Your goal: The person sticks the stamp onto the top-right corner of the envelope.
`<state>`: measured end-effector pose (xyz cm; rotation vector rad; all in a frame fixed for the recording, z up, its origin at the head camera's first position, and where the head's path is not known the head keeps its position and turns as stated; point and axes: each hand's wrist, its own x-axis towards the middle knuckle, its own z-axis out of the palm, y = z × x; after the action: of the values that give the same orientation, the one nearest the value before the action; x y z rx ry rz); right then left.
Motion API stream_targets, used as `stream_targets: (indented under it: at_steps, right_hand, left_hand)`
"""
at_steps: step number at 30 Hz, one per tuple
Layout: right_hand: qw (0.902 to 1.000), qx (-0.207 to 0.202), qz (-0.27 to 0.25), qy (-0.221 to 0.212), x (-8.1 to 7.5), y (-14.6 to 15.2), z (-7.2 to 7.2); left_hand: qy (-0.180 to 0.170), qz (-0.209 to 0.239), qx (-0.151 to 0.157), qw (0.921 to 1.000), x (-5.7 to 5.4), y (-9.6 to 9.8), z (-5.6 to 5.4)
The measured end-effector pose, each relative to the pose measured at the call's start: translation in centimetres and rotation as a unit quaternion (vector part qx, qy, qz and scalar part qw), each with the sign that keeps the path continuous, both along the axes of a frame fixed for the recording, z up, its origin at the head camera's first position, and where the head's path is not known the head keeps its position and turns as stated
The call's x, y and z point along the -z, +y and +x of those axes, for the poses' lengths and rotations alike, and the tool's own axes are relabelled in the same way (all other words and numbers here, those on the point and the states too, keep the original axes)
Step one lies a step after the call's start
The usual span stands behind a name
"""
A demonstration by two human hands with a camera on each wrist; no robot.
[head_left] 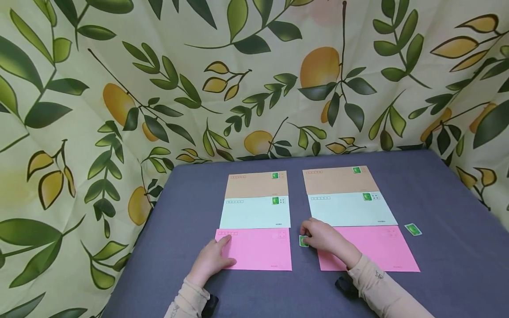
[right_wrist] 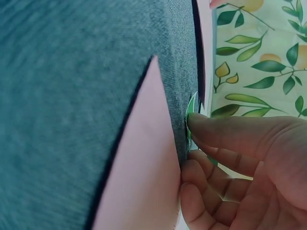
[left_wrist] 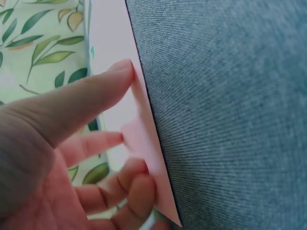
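Between two columns of envelopes, my right hand (head_left: 328, 238) has its thumb and fingertips at a small green stamp (head_left: 303, 241). The right wrist view has the thumb against the face of this stamp (right_wrist: 190, 122), which looks slightly bent, with the other fingers curled behind. My left hand (head_left: 210, 260) rests on the left side of the left pink envelope (head_left: 260, 251), thumb and fingers spread on its surface. Partly under my right hand and forearm lies the right pink envelope (head_left: 377, 247). Neither pink envelope shows a stamp on it.
Above the pink ones lie light blue envelopes (head_left: 254, 215) (head_left: 346, 212) and brown envelopes (head_left: 254, 187) (head_left: 334, 180), each with a green stamp. Another loose stamp (head_left: 413, 229) lies right of the right column on the grey-blue tablecloth (head_left: 270, 293). A leaf-patterned curtain (head_left: 159, 119) hangs behind.
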<state>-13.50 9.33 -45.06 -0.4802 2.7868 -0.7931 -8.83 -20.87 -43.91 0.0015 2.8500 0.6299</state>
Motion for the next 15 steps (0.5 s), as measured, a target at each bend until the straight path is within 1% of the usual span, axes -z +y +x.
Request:
stream_targets:
  at_steps: [3,6,11,15]
  right_hand:
    - [1.0,-0.002,-0.002,-0.003,0.1,-0.03,0.01]
    - [1.0,-0.001,-0.006,-0.004,0.18,-0.02,0.06]
    - [0.9999,0.001,-0.008,-0.007,0.2,0.02,0.08]
    - [0.9998,-0.008,-0.016,-0.006,0.15,0.01,0.12]
  left_hand:
    - [-0.017,-0.028,-0.026,0.9991,-0.03,-0.07,-0.07]
    - [-0.029,-0.041,-0.035,0.9981,-0.08,-0.13,-0.09]
    - [-0.022,-0.043,-0.021,0.9986,0.13,-0.13,-0.17]
    - [-0.014,-0.035,-0.01,0.9992,0.22,-0.1,-0.24]
